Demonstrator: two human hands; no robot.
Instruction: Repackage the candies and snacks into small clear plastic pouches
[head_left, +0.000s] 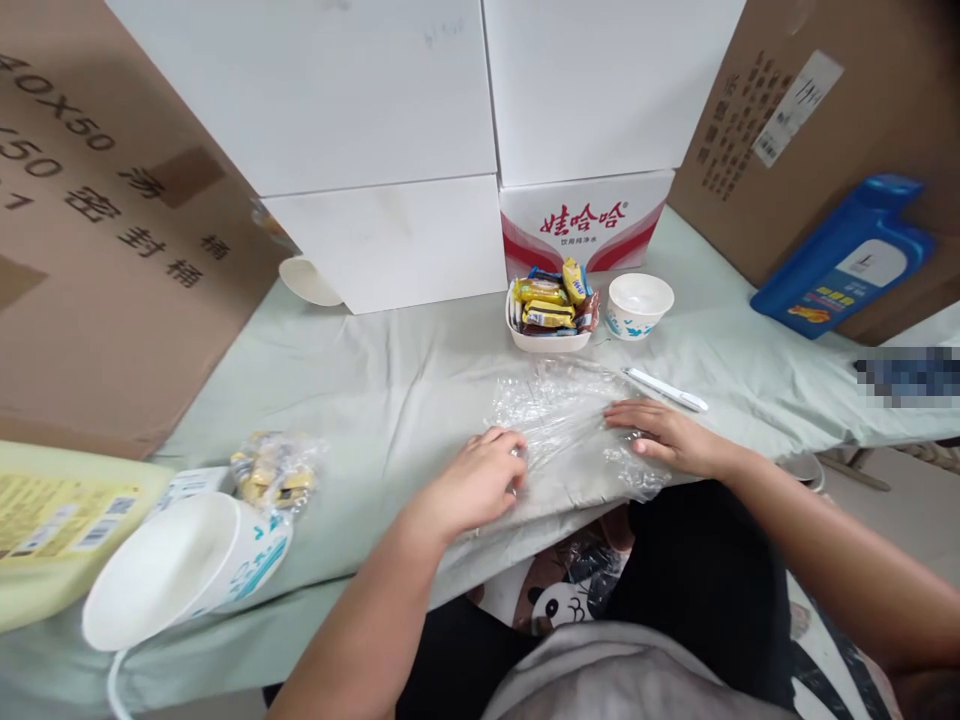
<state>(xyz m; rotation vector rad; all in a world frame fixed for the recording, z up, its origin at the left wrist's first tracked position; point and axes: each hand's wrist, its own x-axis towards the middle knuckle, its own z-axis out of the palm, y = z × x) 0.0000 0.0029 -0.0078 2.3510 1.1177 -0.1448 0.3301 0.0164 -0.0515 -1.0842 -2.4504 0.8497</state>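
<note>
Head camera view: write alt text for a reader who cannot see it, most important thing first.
Both hands, left hand and right hand, press flat on a crinkled sheet of clear plastic wrap on a pale green cloth-covered table. Behind it sit a white dish of wrapped snacks, an empty paper bowl and a white pen.
</note>
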